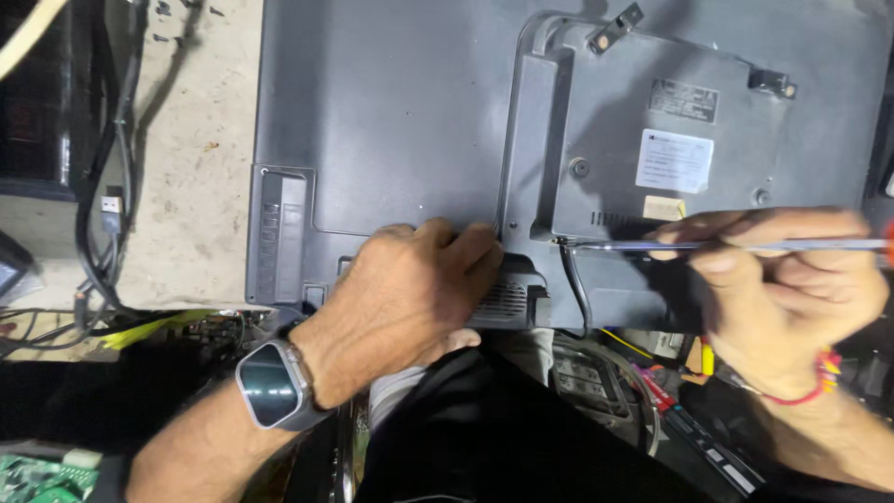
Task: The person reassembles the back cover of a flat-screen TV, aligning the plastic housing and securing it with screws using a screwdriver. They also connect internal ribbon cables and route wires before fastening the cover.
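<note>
Pale, speckled concrete floor [200, 158] under dim light, black cables [104, 214] trailing at one side.

You've got three labels on the raised rear cover of the grey flat-panel set [400, 112], all on its right part. Farthest is a small dark grey rectangular rating plate [684, 100], slightly tilted, pale print. Just nearer sits a bigger white rectangular sticker [674, 160] with a thin red mark at its top left corner and fine dark print. Nearest is a small cream-yellow tag [663, 208], partly covered by your right hand [782, 289]. On your left wrist, the smartwatch screen [268, 385] is a rounded rectangle, dark and glossy, grey case. At the far left edge there's a dark panel [33, 93] with faint red digits, too dim to make out.
</note>
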